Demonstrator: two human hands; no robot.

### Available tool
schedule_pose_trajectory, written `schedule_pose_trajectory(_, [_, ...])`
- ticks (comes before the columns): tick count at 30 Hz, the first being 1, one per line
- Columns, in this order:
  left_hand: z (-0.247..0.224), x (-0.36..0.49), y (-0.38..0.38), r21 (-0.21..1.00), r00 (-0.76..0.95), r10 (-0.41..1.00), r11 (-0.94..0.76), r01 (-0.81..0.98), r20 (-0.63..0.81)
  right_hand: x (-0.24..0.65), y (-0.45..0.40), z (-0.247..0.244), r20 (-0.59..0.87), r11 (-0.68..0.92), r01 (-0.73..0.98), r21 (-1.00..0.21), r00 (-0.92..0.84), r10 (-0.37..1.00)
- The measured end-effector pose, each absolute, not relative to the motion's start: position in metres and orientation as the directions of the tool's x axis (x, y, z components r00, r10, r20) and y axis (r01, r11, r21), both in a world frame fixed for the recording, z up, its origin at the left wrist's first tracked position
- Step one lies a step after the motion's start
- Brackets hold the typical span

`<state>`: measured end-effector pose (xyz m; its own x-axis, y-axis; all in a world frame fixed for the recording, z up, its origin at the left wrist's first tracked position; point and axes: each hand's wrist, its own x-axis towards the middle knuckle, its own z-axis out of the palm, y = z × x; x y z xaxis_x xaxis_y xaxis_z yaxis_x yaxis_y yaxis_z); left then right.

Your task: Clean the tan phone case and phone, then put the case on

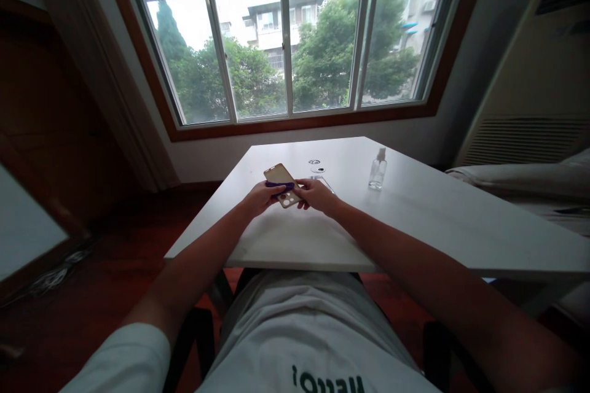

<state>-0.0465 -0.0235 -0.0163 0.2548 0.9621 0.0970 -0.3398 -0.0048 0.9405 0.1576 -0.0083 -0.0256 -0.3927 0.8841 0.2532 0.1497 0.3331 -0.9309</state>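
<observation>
A yellowish, see-through phone case (278,173) is held tilted above the near part of the white table, its round camera holes toward me. Pinched in my left hand (259,198) is a small purple cloth (284,186), which lies across the inside of the case. My right hand (318,195) grips the case by its right edge, fingers curled under it. Just behind that hand a flat, phone-like slab (326,183) lies on the table, partly hidden by the fingers.
On the white table (415,221), a clear spray bottle (377,171) stands to the right. Two small round items (318,169) lie beyond my hands. A window (286,43) is behind the table, and pale fabric (520,178) borders its right side.
</observation>
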Motion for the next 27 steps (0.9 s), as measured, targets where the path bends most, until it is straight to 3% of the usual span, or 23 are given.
schedule_pose_trajectory(9, [-0.017,-0.047,-0.019,0.922,0.106,0.99,-0.049,-0.384,0.097,0.154,-0.008,-0.028,0.285,0.392,0.184,-0.901,-0.432,0.856])
schedule_pose_trajectory(17, [-0.012,-0.059,-0.011,0.913,-0.041,0.992,-0.129,-0.387,0.123,0.173,-0.009,-0.007,0.071,0.196,0.251,-0.948,-0.434,0.898])
schedule_pose_trajectory(22, [-0.007,-0.059,-0.011,0.924,-0.033,0.991,-0.13,-0.36,0.127,0.189,-0.001,0.005,0.193,0.217,0.142,-0.966,-0.169,0.967])
schedule_pose_trajectory(27, [-0.003,-0.051,-0.027,0.967,0.174,0.974,-0.103,-0.233,0.145,0.191,0.007,0.002,0.316,0.313,0.047,-0.949,0.07,0.946])
